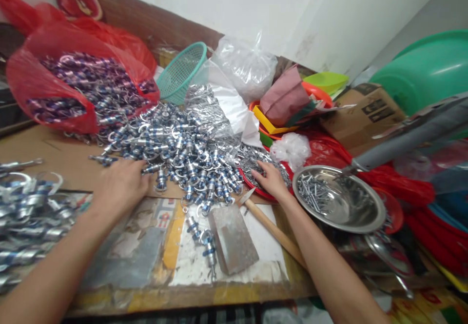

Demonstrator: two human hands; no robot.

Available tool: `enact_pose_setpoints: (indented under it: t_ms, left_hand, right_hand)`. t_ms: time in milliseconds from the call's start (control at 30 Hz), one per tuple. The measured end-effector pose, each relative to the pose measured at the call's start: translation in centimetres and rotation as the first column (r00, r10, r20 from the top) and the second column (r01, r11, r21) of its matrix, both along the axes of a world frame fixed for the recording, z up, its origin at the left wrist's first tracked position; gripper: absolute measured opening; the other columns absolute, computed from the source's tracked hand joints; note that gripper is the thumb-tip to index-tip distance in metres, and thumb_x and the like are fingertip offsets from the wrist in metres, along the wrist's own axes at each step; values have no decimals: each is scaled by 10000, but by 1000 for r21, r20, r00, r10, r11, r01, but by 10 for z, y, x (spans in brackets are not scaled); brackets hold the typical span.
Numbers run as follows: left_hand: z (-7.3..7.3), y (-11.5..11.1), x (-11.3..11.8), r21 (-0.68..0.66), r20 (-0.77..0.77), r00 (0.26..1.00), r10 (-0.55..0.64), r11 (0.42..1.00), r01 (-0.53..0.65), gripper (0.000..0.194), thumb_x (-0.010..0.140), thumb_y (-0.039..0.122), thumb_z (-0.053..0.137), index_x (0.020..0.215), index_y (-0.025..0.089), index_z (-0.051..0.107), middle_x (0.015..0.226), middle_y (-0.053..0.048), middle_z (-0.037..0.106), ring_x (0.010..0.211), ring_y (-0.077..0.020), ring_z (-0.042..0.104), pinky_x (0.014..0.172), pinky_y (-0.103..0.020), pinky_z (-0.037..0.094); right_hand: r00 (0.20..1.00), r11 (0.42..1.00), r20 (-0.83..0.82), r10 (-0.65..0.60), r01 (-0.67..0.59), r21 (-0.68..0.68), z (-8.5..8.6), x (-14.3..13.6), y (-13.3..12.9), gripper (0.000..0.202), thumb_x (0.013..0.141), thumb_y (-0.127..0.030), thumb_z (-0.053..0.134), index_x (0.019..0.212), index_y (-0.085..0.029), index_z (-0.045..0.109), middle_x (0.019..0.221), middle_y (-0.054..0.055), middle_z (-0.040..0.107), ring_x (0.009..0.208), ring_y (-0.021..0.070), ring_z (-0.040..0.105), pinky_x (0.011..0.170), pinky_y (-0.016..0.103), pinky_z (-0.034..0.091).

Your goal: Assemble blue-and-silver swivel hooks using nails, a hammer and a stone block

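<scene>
A large heap of silver-and-blue metal fittings with hooks (183, 143) covers the middle of the table. My left hand (122, 180) is at the heap's left edge, palm down; its fingertips are hidden, so a grip cannot be made out. Over a red tray (248, 181) of small metal pieces (245, 158), my right hand (272, 180) has its thumb and fingers apart. In front lies a metal block (233, 238), with two joined fittings (207, 246) along its left side. A hammer (272, 226) with a wooden handle slants under my right forearm.
A steel bowl (373, 207) with nails (310, 192) stands right of the red tray, a grey bar (409, 136) reaching over it. Behind are a red bag (54, 87) of purple-blue fittings, a teal basket (183, 72) and a cardboard box (361, 114). More fittings (32, 221) lie at left.
</scene>
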State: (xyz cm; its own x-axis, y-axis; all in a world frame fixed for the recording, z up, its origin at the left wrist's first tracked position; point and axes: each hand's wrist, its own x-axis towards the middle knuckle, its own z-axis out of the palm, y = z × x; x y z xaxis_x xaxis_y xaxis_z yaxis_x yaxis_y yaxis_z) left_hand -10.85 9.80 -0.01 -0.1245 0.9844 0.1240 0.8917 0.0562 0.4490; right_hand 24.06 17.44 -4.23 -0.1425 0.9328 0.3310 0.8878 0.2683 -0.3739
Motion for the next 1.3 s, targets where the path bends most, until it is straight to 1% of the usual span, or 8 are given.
enact_pose_setpoints:
  t_ms: [200,500,700,767,900,1100,1200,1300]
  left_hand:
    - [-13,9,4,-85,-201,980,0,996,-17,500,840,420,348,1021,66,650,957,-200,642,897,-365,593,731,-408,437]
    - [-32,-13,-12,45,-199,956,216,976,-211,449,774,452,463,1017,138,673,928,-130,692,830,-297,619,612,-316,453]
    - [-17,-31,13,468,171,962,211,842,-268,362,724,386,561,880,89,699,867,-114,675,726,-206,619,687,-304,501]
    - [-8,-42,36,456,390,917,85,848,-272,254,693,376,626,774,147,703,796,-62,683,720,-180,625,679,-277,513]
    - [-4,-64,85,293,699,660,-277,952,89,42,652,242,683,635,203,676,716,-14,702,720,-161,652,669,-240,532]
    - [-28,-82,113,223,778,564,-276,961,163,47,643,173,696,662,215,689,714,-6,709,691,-153,664,657,-219,546]
    - [-32,-84,114,170,835,508,-212,977,129,118,638,188,702,751,219,688,720,4,718,672,-151,678,638,-218,563]
    - [-30,-83,113,179,804,559,-205,979,101,204,605,195,732,807,220,723,780,-17,747,714,-170,691,680,-237,565]
  right_hand:
    - [996,996,18,87,-87,-28,-5,-18,11,271,840,-294,528,1069,-223,654,1086,65,634,1000,198,578,887,322,435]
    - [997,999,-68,-30,33,39,5,16,-20,137,774,-241,601,812,-250,733,899,37,704,860,211,628,817,334,463]
    - [958,985,-261,-122,149,88,11,22,-24,145,738,-272,621,777,-197,738,802,71,715,758,227,644,769,377,486]
    - [937,989,-333,-105,132,61,15,15,-32,165,752,-248,594,817,-189,734,816,69,722,762,218,657,766,374,498]
    - [889,1000,-458,-16,23,11,33,-20,-70,179,772,-207,568,871,-198,717,870,40,723,779,176,670,721,315,533]
    - [777,954,-584,236,-299,-12,51,-76,-144,169,721,-88,605,800,-197,706,753,22,715,692,143,659,661,255,539]
    - [726,952,-670,152,-289,-98,48,-82,-156,146,713,-108,615,837,-174,655,752,27,703,679,142,667,625,226,543]
    - [648,936,-761,33,-287,-203,44,-82,-156,187,694,-151,650,871,-176,594,718,12,699,668,149,677,628,231,550]
